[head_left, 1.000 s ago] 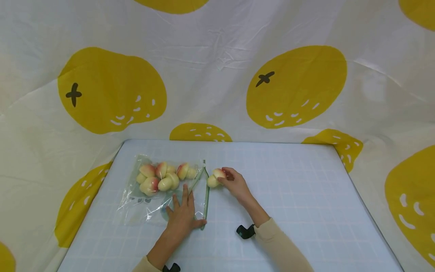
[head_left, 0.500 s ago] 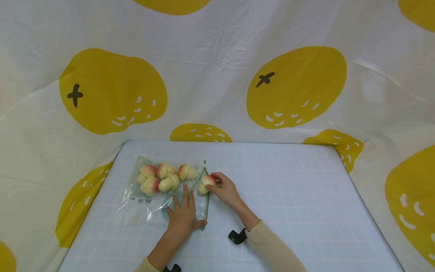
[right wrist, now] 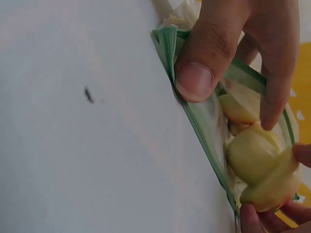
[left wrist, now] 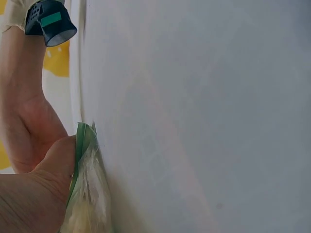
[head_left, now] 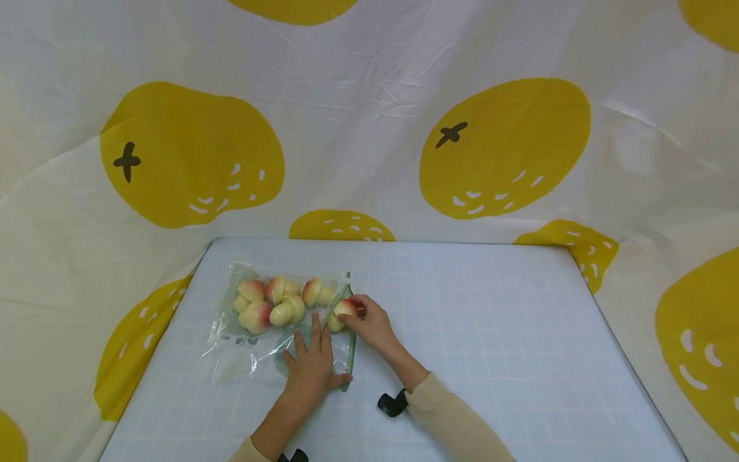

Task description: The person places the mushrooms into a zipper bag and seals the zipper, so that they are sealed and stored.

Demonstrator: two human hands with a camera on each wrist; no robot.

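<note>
My right hand [head_left: 369, 321] pinches a toy mushroom [head_left: 340, 313], pale yellow with a red-tinged cap, between thumb and fingers. The mushroom sits in the mouth of a clear zip bag [head_left: 225, 369] with green zip edges. In the right wrist view, the same fingers hold the mushroom [right wrist: 260, 162] from below, between the parted green lips [right wrist: 206, 145]. My left hand [head_left: 308, 369] lies over the bag with fingers spread, its thumb [right wrist: 197, 80] against one lip at the opening. Several similar mushrooms [head_left: 254, 316] lie inside the bag.
The bag lies on a pale checked tabletop [head_left: 491, 333], left of the middle. Behind and beside the table hangs a white cloth [head_left: 358, 147] printed with big yellow fruit. A black wrist camera [head_left: 392, 404] juts from the right sleeve.
My right hand has moved left with the mushroom, from beside the bag to inside its mouth. The left hand has stayed in place on the bag.
</note>
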